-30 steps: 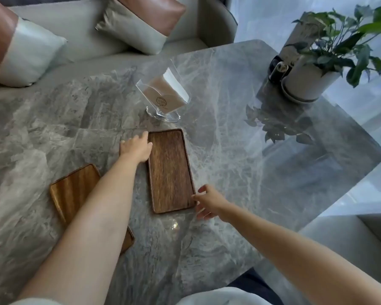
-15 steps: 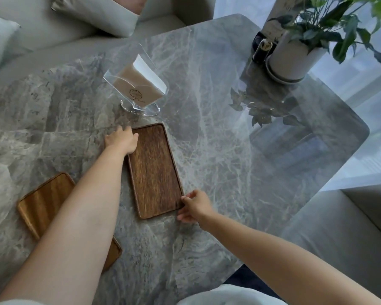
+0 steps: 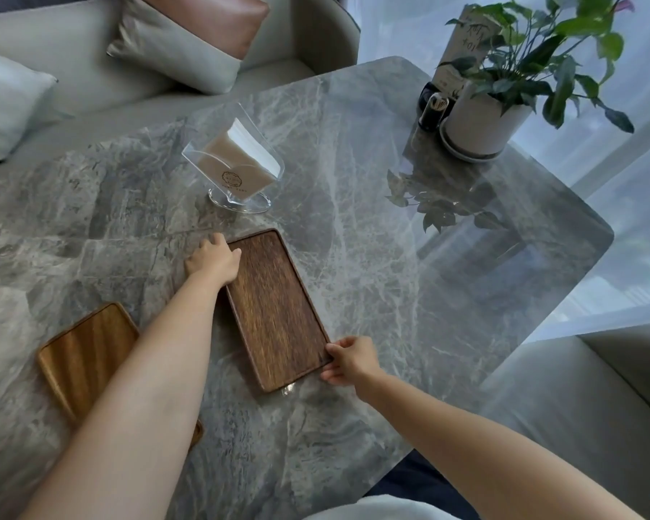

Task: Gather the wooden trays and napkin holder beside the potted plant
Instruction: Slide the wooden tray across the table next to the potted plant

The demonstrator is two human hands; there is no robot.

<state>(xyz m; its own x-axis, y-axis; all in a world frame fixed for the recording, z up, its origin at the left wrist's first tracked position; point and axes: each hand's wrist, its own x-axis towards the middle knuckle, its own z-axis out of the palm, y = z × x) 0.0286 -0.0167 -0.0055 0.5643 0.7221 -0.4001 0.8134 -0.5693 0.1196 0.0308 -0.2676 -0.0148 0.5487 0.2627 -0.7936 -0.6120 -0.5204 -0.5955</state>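
A dark wooden tray (image 3: 278,309) lies flat in the middle of the grey marble table (image 3: 372,257). My left hand (image 3: 214,258) grips its far left corner and my right hand (image 3: 351,360) grips its near right corner. A lighter wooden tray (image 3: 83,354) lies to the left, partly hidden under my left forearm. A clear napkin holder (image 3: 235,167) with beige napkins stands just beyond the dark tray. The potted plant (image 3: 485,110) in a white pot stands at the table's far right corner.
A small dark jar (image 3: 434,112) and a standing card (image 3: 466,35) sit against the plant pot. A sofa with cushions (image 3: 188,35) runs along the table's far side. A sheer curtain (image 3: 635,182) hangs on the right, and another seat (image 3: 586,388) is at the near right.
My right hand has reached in and closed on the dark tray's near right corner. My left hand stays on the far corner. The view has shifted with my head.
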